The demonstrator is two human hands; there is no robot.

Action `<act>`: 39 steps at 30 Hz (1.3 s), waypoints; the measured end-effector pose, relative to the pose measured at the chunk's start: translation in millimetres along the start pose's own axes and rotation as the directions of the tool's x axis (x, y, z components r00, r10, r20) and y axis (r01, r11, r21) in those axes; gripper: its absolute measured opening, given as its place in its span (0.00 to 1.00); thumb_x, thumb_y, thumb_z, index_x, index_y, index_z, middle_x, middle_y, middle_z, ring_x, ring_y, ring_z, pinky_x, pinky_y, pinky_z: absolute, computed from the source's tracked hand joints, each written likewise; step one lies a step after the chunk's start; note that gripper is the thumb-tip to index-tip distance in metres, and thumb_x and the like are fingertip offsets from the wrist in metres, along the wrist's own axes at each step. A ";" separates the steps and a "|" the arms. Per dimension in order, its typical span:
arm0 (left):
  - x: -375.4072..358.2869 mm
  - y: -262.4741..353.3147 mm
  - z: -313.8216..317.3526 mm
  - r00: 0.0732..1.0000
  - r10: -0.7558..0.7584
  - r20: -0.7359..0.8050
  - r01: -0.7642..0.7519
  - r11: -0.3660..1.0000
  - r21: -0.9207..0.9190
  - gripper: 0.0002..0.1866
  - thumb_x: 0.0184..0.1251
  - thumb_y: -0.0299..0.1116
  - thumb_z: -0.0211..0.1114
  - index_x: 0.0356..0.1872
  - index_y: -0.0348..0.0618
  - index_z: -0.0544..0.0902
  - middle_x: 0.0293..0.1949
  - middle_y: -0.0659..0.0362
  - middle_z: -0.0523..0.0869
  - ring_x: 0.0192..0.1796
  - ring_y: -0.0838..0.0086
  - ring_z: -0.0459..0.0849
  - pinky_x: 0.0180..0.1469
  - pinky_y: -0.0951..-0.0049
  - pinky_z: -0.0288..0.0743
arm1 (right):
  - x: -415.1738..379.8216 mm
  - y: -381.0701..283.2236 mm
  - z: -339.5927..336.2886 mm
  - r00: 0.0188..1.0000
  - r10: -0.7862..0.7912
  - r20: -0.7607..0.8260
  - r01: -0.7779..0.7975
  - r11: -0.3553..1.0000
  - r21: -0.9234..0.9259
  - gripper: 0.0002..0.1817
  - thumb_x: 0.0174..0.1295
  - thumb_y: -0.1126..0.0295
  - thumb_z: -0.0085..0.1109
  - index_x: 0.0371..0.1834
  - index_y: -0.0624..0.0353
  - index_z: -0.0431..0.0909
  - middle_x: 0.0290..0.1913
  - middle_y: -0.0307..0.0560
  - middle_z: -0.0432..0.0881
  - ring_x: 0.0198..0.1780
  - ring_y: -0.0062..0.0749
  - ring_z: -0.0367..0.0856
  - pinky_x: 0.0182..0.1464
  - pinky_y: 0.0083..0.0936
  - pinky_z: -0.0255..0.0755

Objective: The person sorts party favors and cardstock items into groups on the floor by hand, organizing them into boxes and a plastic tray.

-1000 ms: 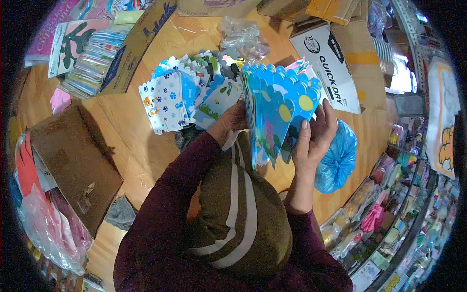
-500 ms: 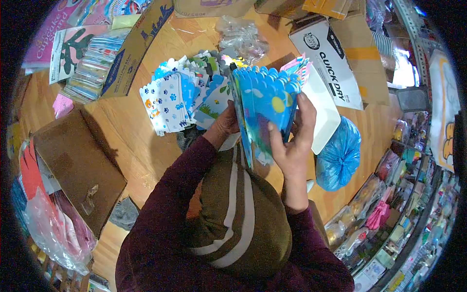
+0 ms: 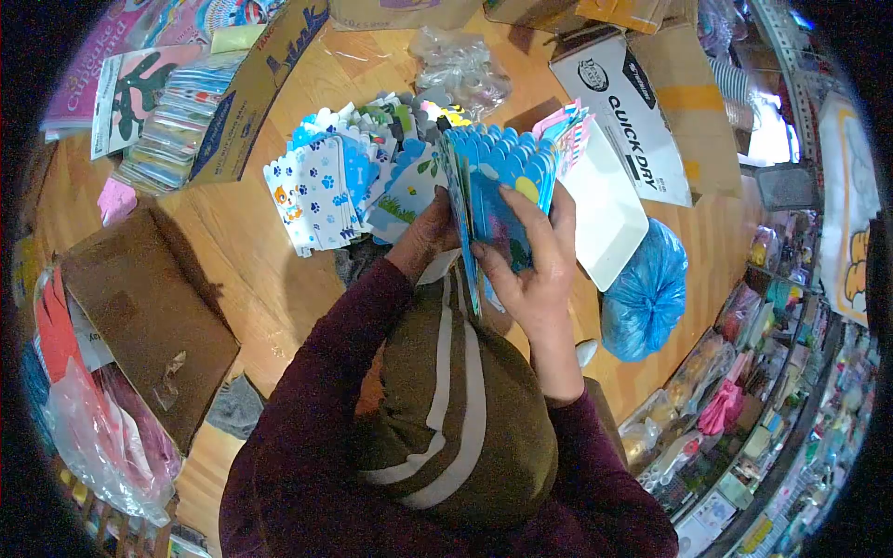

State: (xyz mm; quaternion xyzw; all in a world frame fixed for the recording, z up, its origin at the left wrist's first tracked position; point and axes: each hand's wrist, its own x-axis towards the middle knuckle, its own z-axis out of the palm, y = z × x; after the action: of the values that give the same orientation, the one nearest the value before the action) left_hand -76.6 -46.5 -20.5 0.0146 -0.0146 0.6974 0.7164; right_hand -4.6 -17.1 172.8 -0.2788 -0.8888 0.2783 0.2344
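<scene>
**Blue scalloped stack (image 3: 493,153) in hand, between twelve and one o'clock**

Clock read from mid-view. Nine o'clock: brown cardboard flap (image 3: 149,321) on the wooden floor (image 3: 307,335). Half past ten: carton (image 3: 263,104) of flat packets, standing well apart from the hands. Ten o'clock: loose pile of paw-print cards (image 3: 321,186), edges uneven, near the left hand.

Left hand (image 3: 428,232), toward eleven: closed on the stack's left edge, fingers mostly hidden. Stack stands roughly upright, scalloped tops toward twelve, a gap showing near its left side.

Right hand (image 3: 539,256), toward two: fingers bent over the front face, thumb near that gap. Cannot tell whether it pinches a piece or only presses.

Two o'clock: white tray (image 3: 614,223), just beyond the right hand. Three o'clock: blue plastic bag (image 3: 644,293).

Risks, as judged: slick faces could slide apart if the left grip loosens; uneven thumb pressure could bend a scalloped edge; a leftward slip could mix pieces into the paw-print pile.
</scene>
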 end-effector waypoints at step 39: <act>-5.1 5.4 -14.0 0.991 0.033 -0.127 -0.034 0.999 -0.006 0.37 0.49 0.58 0.59 0.57 0.47 0.63 0.51 0.55 0.72 0.52 0.60 0.72 0.53 0.53 0.66 | -13.2 31.2 -31.4 0.946 -0.054 -0.319 0.104 0.984 0.144 0.07 0.47 0.75 0.57 0.30 0.65 0.75 0.54 0.61 0.67 0.52 0.42 0.69 0.52 0.28 0.62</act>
State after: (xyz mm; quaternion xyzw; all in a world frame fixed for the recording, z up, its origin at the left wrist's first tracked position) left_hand -82.1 -50.9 -34.7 -0.0328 0.0280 0.7089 0.7040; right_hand 34.4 7.6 172.9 -0.2641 -0.8257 0.2905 0.4051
